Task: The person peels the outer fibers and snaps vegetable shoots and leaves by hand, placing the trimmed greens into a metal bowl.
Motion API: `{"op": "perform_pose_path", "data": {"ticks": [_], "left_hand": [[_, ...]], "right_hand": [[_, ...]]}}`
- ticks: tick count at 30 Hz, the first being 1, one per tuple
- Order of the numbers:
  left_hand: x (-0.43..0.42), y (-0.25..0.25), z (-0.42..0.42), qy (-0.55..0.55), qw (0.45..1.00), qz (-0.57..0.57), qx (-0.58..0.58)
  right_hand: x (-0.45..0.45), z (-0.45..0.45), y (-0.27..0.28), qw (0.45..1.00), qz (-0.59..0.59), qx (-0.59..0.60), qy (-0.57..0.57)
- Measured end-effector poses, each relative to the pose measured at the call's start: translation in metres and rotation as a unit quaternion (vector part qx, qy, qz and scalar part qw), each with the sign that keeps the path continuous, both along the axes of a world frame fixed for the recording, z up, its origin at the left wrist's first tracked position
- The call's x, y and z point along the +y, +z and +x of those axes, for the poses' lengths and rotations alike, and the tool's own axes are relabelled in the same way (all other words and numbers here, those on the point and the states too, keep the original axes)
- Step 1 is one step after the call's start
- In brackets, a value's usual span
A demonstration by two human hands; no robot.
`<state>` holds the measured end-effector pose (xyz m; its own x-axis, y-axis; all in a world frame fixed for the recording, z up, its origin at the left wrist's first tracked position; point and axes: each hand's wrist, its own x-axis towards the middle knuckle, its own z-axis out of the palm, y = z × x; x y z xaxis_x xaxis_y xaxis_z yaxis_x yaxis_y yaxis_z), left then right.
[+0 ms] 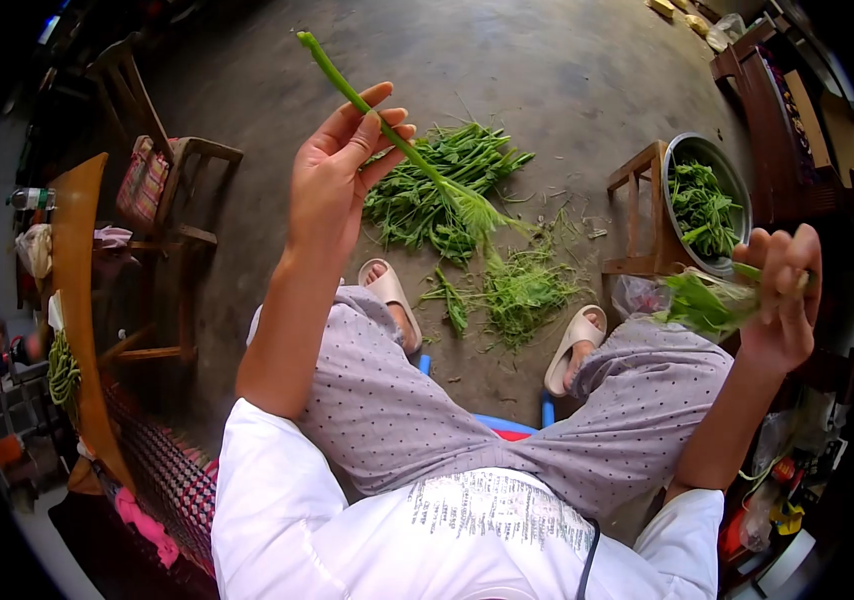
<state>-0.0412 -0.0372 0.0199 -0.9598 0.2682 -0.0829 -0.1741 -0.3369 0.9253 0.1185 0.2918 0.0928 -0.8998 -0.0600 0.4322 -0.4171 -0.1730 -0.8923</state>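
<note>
My left hand (pixel 339 165) pinches a long green leafy stalk (pixel 412 155) between thumb and fingers. The stalk slants from its cut end at the upper left down to feathery leaves at the lower right. Over on the right, my right hand (pixel 785 290) is closed on a small bunch of leafy greens (pixel 709 303), with pale stems showing near the fingers. A large heap of green stalks (pixel 447 205) lies on the floor beyond my left hand. Nearer my feet is a looser pile of leaves and thin shreds (pixel 527 295).
A metal basin (pixel 744 205) of greens stands by a wooden stool (pixel 637 200) on the right. A wooden chair (pixel 162 165) and a wooden table edge (pixel 82 320) are on the left. A plastic bag (pixel 637 297) lies by my right knee.
</note>
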Motion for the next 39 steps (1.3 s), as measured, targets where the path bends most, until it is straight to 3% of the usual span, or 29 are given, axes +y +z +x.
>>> {"op": "perform_pose_path", "data": {"ticks": [4,7,8,9,12,18,19,24,27,33,36,38,39], "left_hand": [[0.001,-0.001,0.001,-0.011,1.000,0.003,0.003],[0.001,0.002,0.004,-0.028,0.999,0.019,-0.005],[0.002,0.004,0.006,-0.040,0.999,0.034,-0.011],[0.002,0.006,0.008,-0.042,0.998,0.034,-0.012],[0.006,0.011,0.016,-0.073,0.996,0.053,-0.024],[0.014,0.013,0.030,-0.104,0.993,0.050,-0.035],[0.014,0.013,0.031,-0.113,0.992,0.046,-0.035],[0.020,0.012,0.038,-0.137,0.988,0.039,-0.052],[0.024,0.011,0.042,-0.141,0.987,0.059,-0.053],[0.029,0.011,0.046,-0.132,0.985,0.106,-0.042],[0.026,0.021,0.045,-0.113,0.994,0.009,-0.001],[0.015,0.026,0.046,-0.143,0.948,-0.273,0.080],[0.015,0.025,0.049,-0.115,0.942,-0.291,0.126]], "right_hand": [[-0.011,0.002,0.002,0.990,0.097,-0.024,-0.097],[-0.022,-0.005,-0.007,0.961,0.263,-0.062,-0.056],[-0.027,-0.010,-0.009,0.928,0.367,-0.069,0.004],[-0.040,-0.009,-0.009,0.894,0.419,-0.156,0.030],[-0.047,0.001,-0.045,0.800,0.580,-0.151,0.014],[-0.056,-0.018,-0.035,0.849,0.500,-0.169,-0.036],[-0.060,-0.020,-0.041,0.875,0.461,-0.123,-0.088],[-0.083,-0.029,-0.038,0.915,0.381,-0.092,-0.095],[-0.095,-0.031,-0.044,0.944,0.274,-0.176,-0.053],[-0.102,-0.034,-0.049,0.943,0.173,-0.283,-0.013],[-0.104,-0.034,-0.045,0.948,0.160,-0.272,-0.049],[-0.103,-0.034,-0.039,0.944,0.187,-0.259,-0.083],[-0.103,-0.034,-0.036,0.943,0.228,-0.219,-0.109]]}}
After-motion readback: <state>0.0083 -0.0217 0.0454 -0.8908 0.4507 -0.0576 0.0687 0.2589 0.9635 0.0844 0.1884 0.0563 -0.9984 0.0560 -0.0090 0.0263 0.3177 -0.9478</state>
